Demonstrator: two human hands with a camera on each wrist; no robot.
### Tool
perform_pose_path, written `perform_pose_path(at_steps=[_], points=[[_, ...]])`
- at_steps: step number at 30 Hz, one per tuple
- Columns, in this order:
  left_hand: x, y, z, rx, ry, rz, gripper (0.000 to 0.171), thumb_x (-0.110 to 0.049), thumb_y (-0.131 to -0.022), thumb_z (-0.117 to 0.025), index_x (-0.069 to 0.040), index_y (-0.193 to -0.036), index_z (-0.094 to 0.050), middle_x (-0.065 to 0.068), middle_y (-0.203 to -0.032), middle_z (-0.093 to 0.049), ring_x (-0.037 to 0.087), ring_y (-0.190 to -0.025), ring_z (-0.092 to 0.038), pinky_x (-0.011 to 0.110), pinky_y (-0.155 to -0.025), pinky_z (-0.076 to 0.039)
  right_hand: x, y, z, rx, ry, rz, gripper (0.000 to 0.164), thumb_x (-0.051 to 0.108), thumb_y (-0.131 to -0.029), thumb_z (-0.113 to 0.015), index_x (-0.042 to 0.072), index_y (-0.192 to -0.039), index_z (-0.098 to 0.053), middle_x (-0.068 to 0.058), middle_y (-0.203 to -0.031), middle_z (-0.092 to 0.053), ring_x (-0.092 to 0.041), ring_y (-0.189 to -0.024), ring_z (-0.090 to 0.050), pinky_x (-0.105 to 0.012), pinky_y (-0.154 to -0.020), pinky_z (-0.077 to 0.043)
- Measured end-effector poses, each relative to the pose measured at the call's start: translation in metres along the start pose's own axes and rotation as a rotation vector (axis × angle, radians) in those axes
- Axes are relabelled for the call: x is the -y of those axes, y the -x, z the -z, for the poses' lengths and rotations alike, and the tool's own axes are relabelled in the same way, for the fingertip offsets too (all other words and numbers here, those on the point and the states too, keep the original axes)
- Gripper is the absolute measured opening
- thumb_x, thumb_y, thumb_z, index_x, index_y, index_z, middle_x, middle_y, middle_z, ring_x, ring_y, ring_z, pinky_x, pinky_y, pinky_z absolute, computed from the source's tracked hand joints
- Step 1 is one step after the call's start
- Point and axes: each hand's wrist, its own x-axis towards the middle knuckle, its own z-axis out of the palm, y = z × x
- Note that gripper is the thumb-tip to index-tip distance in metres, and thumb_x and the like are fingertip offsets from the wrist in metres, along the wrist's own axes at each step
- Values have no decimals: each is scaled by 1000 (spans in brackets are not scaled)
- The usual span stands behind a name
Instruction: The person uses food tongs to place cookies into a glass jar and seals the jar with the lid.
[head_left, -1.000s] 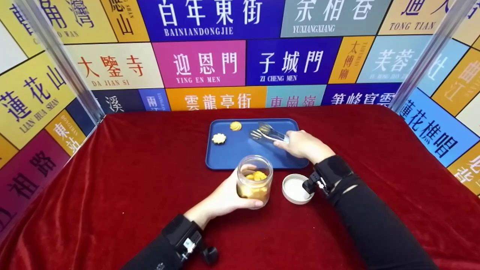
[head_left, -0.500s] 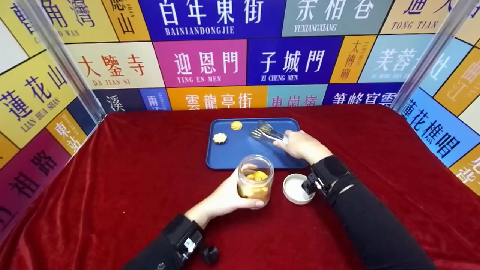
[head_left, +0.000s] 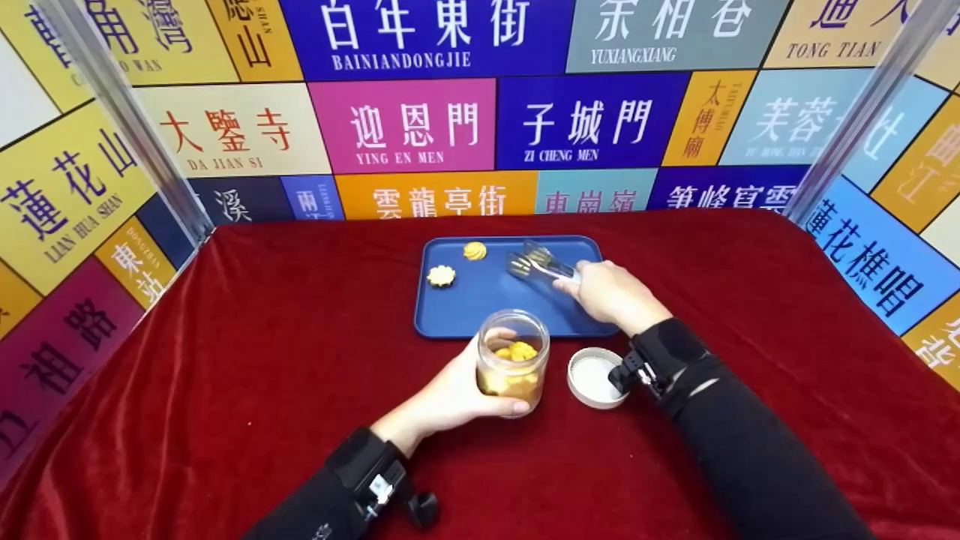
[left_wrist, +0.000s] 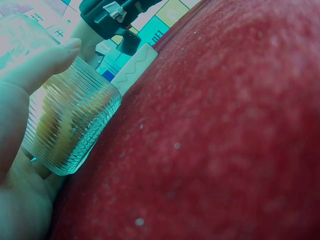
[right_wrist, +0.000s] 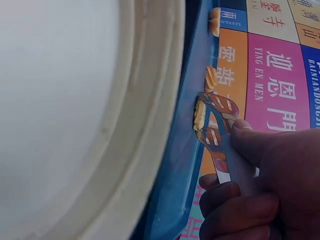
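Note:
My left hand (head_left: 450, 390) grips a clear glass jar (head_left: 513, 375), its thumb across the front. Yellow swirled cookies (head_left: 516, 352) fill its lower part, and its mouth is uncovered. In the left wrist view the jar (left_wrist: 75, 120) has ribbed sides. My right hand (head_left: 613, 292) holds tongs (head_left: 551, 268) with clear slotted heads over the right half of a blue tray (head_left: 465, 315). Seen from the right wrist, the tong heads stand on either side of a cookie (right_wrist: 199, 114). Two more cookies sit at the tray's left, one pale (head_left: 441, 276) and one golden (head_left: 475, 250).
A round white lid (head_left: 596, 377) lies inside up on the red cloth (head_left: 300, 337), right of the jar and under my right wrist. Behind the table stands a wall of colourful sign panels (head_left: 420, 124), with metal posts (head_left: 847, 127) at the sides.
The tong heads have shifted slightly to the right over the tray. My left hand keeps its hold on the jar, and the cookies at the tray's left stay in place.

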Motion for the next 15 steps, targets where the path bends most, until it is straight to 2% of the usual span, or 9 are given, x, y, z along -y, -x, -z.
perform_pose_path(at_steps=[3, 6, 15], points=[[0, 0, -1, 3, 2, -3, 87, -10, -77, -95, -8, -147, -44, 6, -140, -62, 17, -127, -62, 34, -115, -44, -6, 3, 6, -35, -15, 22, 46, 46, -109, -56, 1, -113, -64, -20, -92, -63, -38, -90, -64, -49, -79, -52], [-1, 0, 0, 1, -2, 5, 88, -9, -76, -96, -8, -147, -44, 6, -141, -61, 17, -127, -62, 34, -115, -44, -11, 8, 13, -60, -30, 38, 43, 47, -109, -57, 4, -105, -62, -13, -82, -57, -34, -81, -61, -44, -71, -48], [1, 0, 0, 6, 2, 15, 89, -12, -76, -97, -10, -147, -44, 6, -142, -60, 17, -128, -61, 34, -114, -44, -19, 36, 27, -96, -93, 58, 46, 53, -109, -54, 8, -102, -60, -10, -79, -55, -30, -77, -59, -42, -69, -45]])
